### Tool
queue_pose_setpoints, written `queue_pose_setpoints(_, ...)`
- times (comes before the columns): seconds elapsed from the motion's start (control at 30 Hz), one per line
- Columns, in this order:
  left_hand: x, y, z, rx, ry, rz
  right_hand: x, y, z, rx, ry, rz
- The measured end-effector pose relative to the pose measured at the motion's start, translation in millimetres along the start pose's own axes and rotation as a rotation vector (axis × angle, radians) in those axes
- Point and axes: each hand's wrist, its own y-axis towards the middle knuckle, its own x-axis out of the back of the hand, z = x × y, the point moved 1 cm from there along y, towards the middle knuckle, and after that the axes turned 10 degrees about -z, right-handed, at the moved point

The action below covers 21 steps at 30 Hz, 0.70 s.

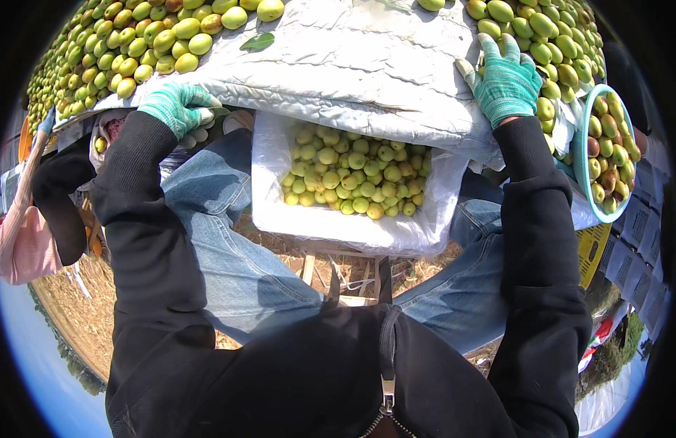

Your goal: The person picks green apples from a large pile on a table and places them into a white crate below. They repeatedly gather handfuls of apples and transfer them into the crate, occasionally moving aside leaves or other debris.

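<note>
My left hand (179, 108), in a green-and-white knit glove, is at the front edge of a white quilted cloth (352, 55). Its fingers are closed, and what they hold, if anything, I cannot make out. A small dark green bit shows beside the fingertips. My right hand (507, 79), gloved alike, rests with fingers spread at the cloth's right side, fingertips touching green jujubes (546, 33). Between my knees stands a white box (268, 201) lined with clear plastic, holding many green jujubes (352, 175). The cloth overhangs its far rim.
A larger heap of green and brownish jujubes (144, 40) covers the far left. A loose leaf (258, 41) lies on the cloth. At the right is a light-blue basin (582, 157) of reddish-green jujubes. Another person's pink sleeve (33, 244) shows at the far left.
</note>
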Motion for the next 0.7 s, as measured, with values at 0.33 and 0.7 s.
queue_pose_setpoints(0.33,-2.2,1.5,18.7,-0.390,0.482,-0.653,52.7,35.0,14.9,-0.384,0.532,0.356)
queue_pose_setpoints(0.7,12.4,105.6,-29.7,-0.464,0.421,-1.120,60.3,33.3,36.8,-0.333,0.606,-0.018)
